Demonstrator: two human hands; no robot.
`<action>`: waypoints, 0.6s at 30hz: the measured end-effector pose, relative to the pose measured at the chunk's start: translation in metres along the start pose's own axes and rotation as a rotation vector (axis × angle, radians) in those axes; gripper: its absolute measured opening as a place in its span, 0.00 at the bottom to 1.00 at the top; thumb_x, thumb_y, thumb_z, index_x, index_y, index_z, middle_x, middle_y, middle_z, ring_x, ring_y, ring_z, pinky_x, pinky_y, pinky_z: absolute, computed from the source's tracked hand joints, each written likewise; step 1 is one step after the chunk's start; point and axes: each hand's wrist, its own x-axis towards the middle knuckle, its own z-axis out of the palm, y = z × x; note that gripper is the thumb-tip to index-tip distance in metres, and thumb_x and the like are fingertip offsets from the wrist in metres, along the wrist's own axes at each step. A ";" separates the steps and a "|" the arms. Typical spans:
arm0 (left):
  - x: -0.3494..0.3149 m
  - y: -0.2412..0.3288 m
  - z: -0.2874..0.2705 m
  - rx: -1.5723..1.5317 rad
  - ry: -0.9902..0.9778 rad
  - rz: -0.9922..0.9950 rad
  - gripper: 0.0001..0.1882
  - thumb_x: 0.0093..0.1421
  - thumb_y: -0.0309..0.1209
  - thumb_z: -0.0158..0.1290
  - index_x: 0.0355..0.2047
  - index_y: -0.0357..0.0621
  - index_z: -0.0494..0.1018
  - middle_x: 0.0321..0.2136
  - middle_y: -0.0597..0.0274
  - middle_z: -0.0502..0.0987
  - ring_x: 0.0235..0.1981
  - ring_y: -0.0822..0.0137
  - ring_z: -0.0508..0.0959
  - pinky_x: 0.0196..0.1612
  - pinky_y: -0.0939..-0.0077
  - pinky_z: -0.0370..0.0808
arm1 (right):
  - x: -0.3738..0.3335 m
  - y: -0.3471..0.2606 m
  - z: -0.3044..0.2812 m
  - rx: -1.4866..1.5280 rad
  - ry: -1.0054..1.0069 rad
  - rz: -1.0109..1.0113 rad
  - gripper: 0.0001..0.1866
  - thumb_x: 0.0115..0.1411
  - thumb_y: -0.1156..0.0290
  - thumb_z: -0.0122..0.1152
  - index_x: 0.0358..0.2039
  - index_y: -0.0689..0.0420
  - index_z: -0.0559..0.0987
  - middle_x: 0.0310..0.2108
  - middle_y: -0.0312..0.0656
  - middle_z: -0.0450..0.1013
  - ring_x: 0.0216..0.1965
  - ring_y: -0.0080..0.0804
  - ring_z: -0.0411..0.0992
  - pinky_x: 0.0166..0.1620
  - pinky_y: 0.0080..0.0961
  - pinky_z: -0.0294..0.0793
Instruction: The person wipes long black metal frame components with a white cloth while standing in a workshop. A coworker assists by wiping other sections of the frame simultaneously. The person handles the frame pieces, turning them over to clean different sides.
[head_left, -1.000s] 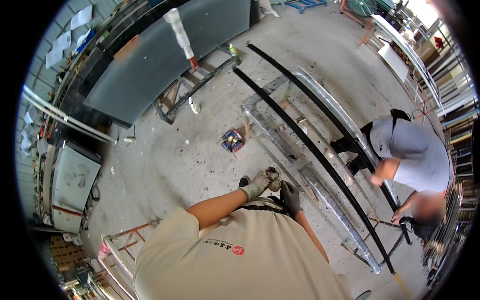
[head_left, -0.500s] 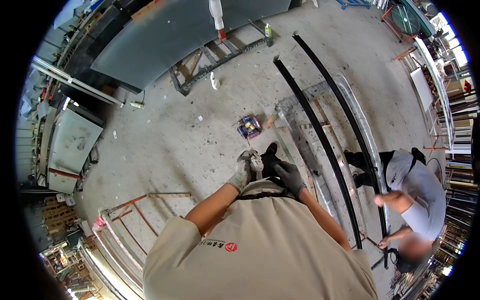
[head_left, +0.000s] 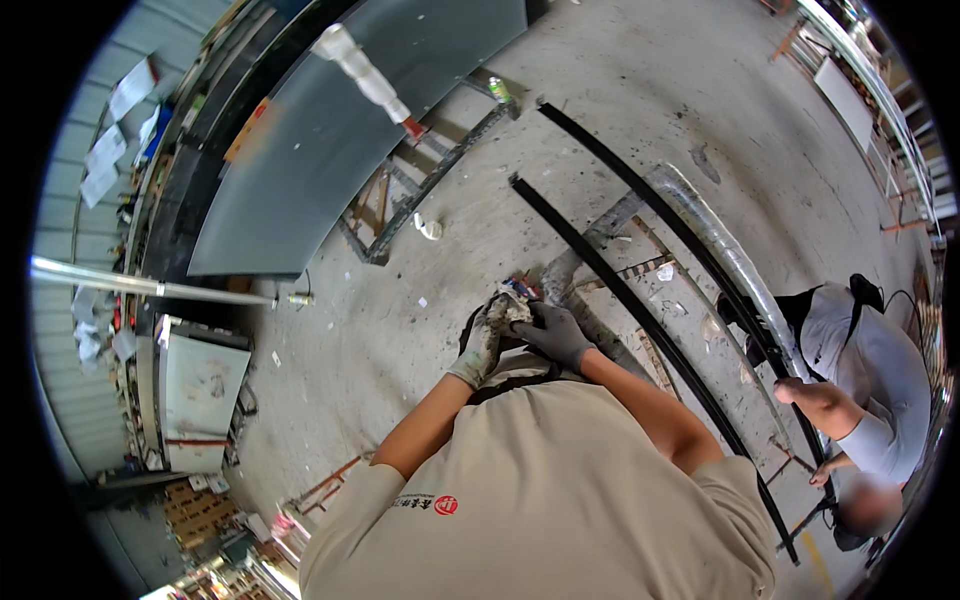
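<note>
My left hand (head_left: 487,342), in a pale, dirt-stained glove, is closed on a crumpled whitish thing (head_left: 515,308) that looks like a wadded rag or glove. Beside it, my right hand (head_left: 556,337) in a dark grey glove has its fingertips against the same wad; its fingers are curled and partly hidden. Both hands meet in front of my waist. Just beyond them a blue and red item (head_left: 522,286) on the floor is mostly covered by my hands. Two long black bars (head_left: 640,312) lie on a wrapped stand to my right.
A co-worker (head_left: 850,370) bends at the far right, hands at a black bar. The stand's wrapped rail (head_left: 715,215) runs under the bars. A large grey panel (head_left: 350,130) leans ahead on a rack. A white bottle (head_left: 428,228) and a green bottle (head_left: 499,90) stand near it.
My view has swung to the right, so the stand and bars sit closer ahead. My right hand has come in against the wad in my left hand.
</note>
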 end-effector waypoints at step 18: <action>0.297 0.150 0.003 0.478 -0.541 -0.511 0.09 0.70 0.29 0.52 0.49 0.47 0.73 0.39 0.64 0.79 0.38 0.68 0.81 0.42 0.73 0.80 | 0.182 0.029 0.041 0.105 0.728 0.435 0.24 0.60 0.54 0.66 0.51 0.57 0.81 0.39 0.56 0.81 0.41 0.51 0.80 0.46 0.39 0.78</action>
